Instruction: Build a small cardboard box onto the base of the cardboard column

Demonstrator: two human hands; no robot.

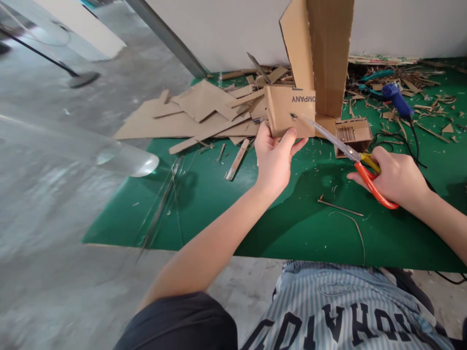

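Note:
My left hand (275, 158) grips the lower edge of a small cardboard piece (286, 109) printed with upside-down letters, holding it upright above the green mat (219, 209). My right hand (396, 180) is closed around the orange and yellow handles of a pair of scissors (350, 153). The scissor blades point up and to the left, and their tip touches a small hole in the cardboard piece. A tall folded cardboard sheet (324, 53) stands just behind it.
Flat cardboard offcuts (193, 114) lie piled at the mat's far left. A small cardboard box with a barcode (353, 133) sits right of the held piece. A blue tool (397, 99) with a black cord and scattered scraps lie at the far right. Thin strips (237, 160) lie on the mat.

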